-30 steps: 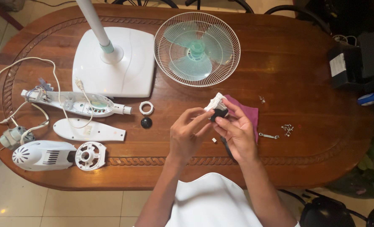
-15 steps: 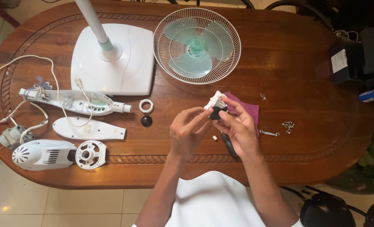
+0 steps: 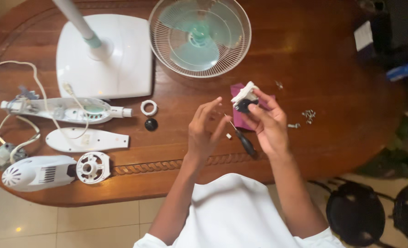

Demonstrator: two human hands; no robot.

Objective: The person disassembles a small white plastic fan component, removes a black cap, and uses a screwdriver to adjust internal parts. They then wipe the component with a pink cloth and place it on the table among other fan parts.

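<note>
the left hand [image 3: 204, 131] has just come off the small white-and-black switch part [image 3: 244, 98] it was pinching a moment ago; its fingers now hang open and empty just left of it. the right hand [image 3: 269, 124] alone grips the part, lifted above the table [image 3: 341, 151] near the purple cloth [image 3: 237, 88], with a black-handled screwdriver [image 3: 244, 140] tucked under its fingers. loose screws [image 3: 308, 115] lie to the right, the fan grille [image 3: 199, 36] beyond.
</note>
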